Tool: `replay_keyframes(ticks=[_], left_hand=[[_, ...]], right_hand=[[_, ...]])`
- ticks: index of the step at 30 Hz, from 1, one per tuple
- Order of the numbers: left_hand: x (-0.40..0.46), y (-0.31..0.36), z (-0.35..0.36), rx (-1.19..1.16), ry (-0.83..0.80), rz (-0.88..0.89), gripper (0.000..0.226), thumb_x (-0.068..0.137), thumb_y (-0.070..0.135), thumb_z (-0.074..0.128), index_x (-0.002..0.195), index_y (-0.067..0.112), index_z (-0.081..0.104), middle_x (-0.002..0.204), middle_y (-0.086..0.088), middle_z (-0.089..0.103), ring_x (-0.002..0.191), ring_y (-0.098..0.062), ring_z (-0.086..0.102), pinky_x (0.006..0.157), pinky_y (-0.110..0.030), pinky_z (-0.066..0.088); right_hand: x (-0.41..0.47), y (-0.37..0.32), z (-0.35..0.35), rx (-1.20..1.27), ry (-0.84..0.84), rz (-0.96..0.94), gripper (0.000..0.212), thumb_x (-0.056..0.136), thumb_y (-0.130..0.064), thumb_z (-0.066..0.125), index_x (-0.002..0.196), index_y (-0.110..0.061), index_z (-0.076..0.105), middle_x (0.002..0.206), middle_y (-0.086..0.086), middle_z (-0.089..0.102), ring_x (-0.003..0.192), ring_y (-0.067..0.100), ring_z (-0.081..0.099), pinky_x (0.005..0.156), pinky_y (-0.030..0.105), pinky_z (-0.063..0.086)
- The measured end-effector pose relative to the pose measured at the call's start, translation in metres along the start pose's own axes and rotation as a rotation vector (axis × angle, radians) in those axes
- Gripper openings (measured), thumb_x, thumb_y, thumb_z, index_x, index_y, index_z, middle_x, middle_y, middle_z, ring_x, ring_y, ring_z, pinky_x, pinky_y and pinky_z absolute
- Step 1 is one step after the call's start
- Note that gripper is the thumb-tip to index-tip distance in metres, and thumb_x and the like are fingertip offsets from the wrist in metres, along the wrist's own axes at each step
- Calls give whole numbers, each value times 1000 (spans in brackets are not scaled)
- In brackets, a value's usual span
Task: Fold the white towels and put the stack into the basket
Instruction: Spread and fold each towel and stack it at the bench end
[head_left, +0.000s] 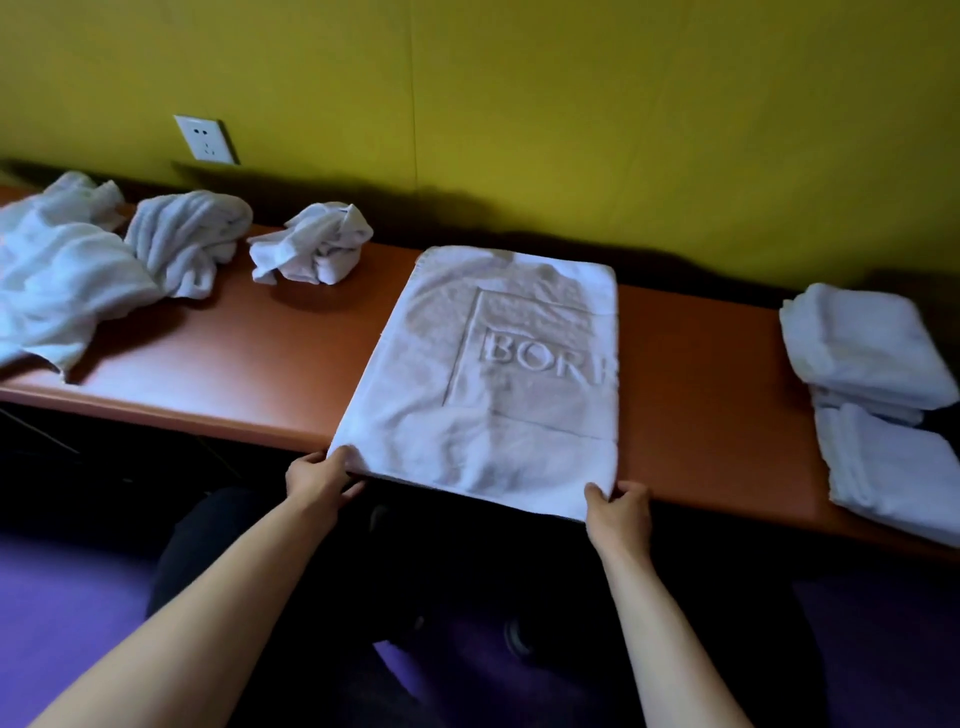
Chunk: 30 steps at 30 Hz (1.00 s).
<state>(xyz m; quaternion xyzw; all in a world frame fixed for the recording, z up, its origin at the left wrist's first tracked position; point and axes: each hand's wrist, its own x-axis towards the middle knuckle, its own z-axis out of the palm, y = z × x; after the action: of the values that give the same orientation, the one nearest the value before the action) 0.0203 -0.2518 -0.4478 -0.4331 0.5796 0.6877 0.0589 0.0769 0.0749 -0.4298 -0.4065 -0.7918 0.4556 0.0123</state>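
- Working towel: a white towel lies flat on the orange-brown counter, directly ahead of you, its long axis running away from you toward the yellow wall. Raised lettering shows on its upper face. Its near edge overhangs the counter's front lip.
- Left hand: your fingers pinch the near left corner of the towel, thumb on top.
- Right hand: your fingers are curled round the near right corner, thumb on top as well. Both hands sit at the same short edge, so neither is nearer to the work.
- Governing relation: the whole towel lies beyond your fingers, and the far short edge is by the wall. By this reading, the next fold would carry the near edge forward along the long axis to meet that far edge.
- Folded stack: finished towels rest at the right end of the counter, well apart from the working towel, with another folded towel just in front.
- Unfolded towels: a large crumpled one, a bunched one and a small wad wait at the left.
- Basket: not in view.
- Wall socket: above the crumpled towels.
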Motion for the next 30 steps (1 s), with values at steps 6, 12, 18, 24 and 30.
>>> replay_keyframes(ticks=[6, 12, 18, 24, 30], left_hand=[[-35, 14, -10, 122, -137, 145, 22, 97, 12, 60, 109, -6, 58, 103, -20, 64, 85, -27, 68, 55, -28, 61], [-91, 19, -26, 8, -200, 271, 17, 91, 1, 67, 99, 0, 52, 100, -26, 67, 77, -30, 72, 72, -37, 64], [-133, 22, -43, -79, -295, 394, 24, 98, -3, 54, 115, 11, 62, 99, -17, 72, 70, -23, 70, 62, -26, 61], [-156, 26, -49, -159, -416, 358, 27, 84, -7, 61, 108, 6, 68, 102, -14, 73, 79, -15, 72, 69, -20, 59], [-141, 44, -32, 288, -163, 700, 22, 87, 2, 72, 95, 22, 75, 87, -2, 78, 80, -15, 72, 72, -23, 57]], right_hand=[[0, -5, -24, -21, 16, -120, 28, 94, -8, 52, 118, 1, 64, 118, 24, 66, 107, 40, 62, 90, 40, 47], [-12, -17, -54, 77, 54, -240, 24, 95, -19, 47, 114, -18, 61, 106, 13, 70, 81, 37, 71, 77, 46, 59], [-29, -8, -93, 337, -14, -290, 19, 98, -2, 51, 94, -15, 64, 87, 7, 66, 36, 14, 52, 39, 19, 42], [-36, -15, -115, 872, -122, -79, 15, 95, -5, 57, 89, -12, 69, 76, -5, 71, 62, 5, 64, 46, 14, 47], [-10, -34, -109, 989, -319, -95, 19, 75, -12, 72, 93, -19, 75, 85, 3, 72, 71, 14, 66, 59, 16, 54]])
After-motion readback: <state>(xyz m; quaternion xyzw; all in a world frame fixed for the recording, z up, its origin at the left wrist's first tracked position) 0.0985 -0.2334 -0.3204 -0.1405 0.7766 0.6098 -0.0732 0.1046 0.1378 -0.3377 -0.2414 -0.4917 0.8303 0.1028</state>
